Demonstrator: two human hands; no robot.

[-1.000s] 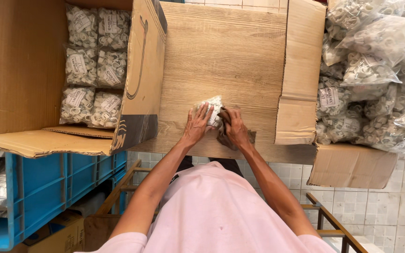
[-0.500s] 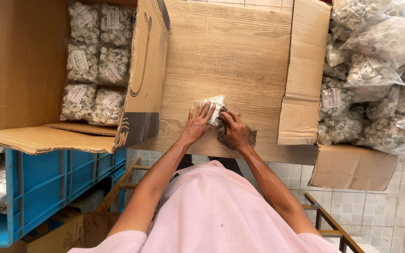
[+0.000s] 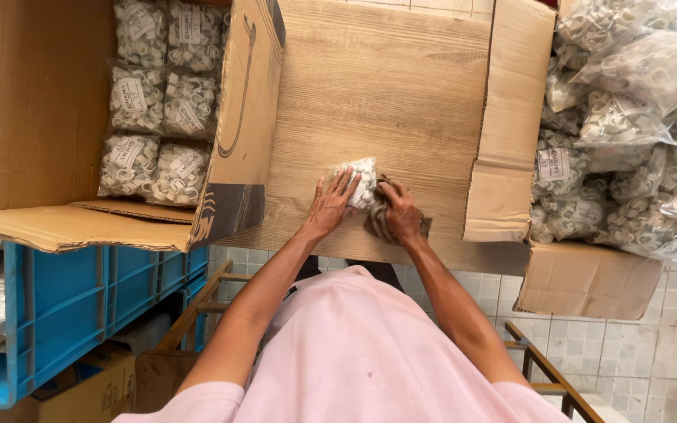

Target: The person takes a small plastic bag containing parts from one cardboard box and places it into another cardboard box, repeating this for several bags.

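Soft, even daylight fills the head view, bright without harshness. The wooden tabletop [image 3: 385,94] is evenly lit, its grain crisp. Short, faint shadows sit under the left hand [image 3: 329,205] and right hand [image 3: 398,215], so the light seems to fall from above. Mild glare glints off the plastic bags [image 3: 636,70] heaped at the right, washing out some detail. The pink shirt [image 3: 354,352] nearest the lens looks slightly soft. The blue crate [image 3: 56,313] below the table sits in dimmer shade. Straight edges bend a little toward the frame's borders
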